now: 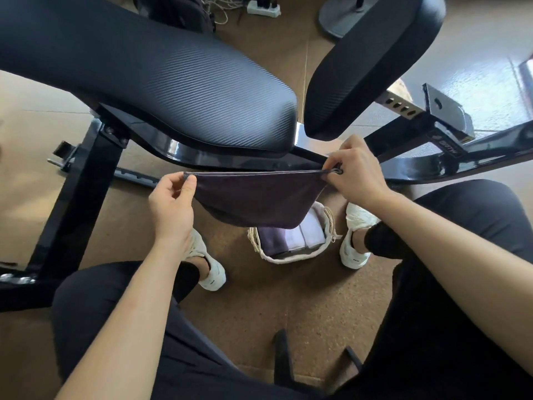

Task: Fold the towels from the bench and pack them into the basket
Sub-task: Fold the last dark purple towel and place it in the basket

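Both hands' fingers (187, 183) pinch the dark towel (256, 197) taut by its corners, probably squaring it, basket (288, 256) below.

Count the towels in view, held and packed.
4: one dark towel stretched between the left hand and right hand, and three folded in the basket: a dark one and two white. More may hide underneath.

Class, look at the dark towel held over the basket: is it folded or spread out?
Spread out: the dark towel hangs stretched between left hand and right hand.
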